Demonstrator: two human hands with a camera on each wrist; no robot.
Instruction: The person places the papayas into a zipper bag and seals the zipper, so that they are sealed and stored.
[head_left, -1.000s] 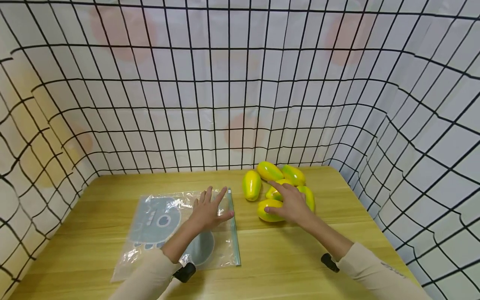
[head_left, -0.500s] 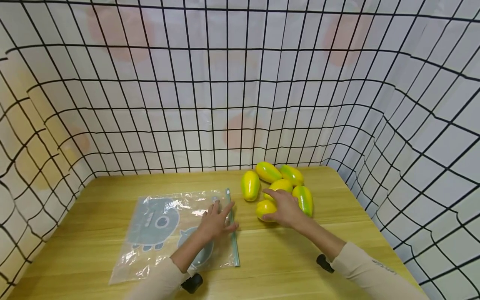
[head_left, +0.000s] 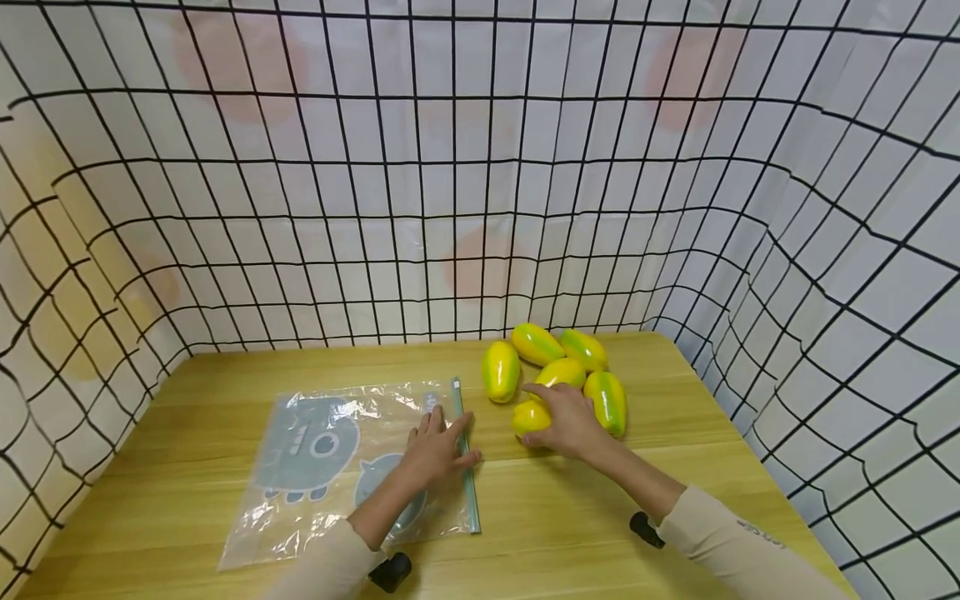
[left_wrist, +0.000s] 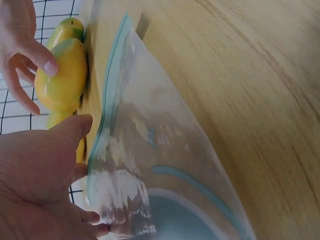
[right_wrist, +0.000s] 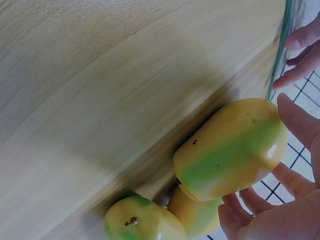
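Observation:
A clear zip bag with blue-grey cartoon animals lies flat at left on the table, its teal slider edge facing right. Over that edge my left hand spreads its fingers; in the left wrist view the fingertips are at the bag. My right hand curls round the nearest glossy yellow-green mango, thumb on one side and fingers on the other. In the right wrist view this mango rests low against the table, its far end partly behind the hand.
Several more mangoes sit close behind and beside the held one: a mango at left, a mango at right, others farther back. Black wire mesh with white sheeting encloses the wooden table at the back and sides.
My left hand has come down and right towards the bag's slider edge. My right hand has moved slightly left and lower, its fingers closing round the nearest mango.

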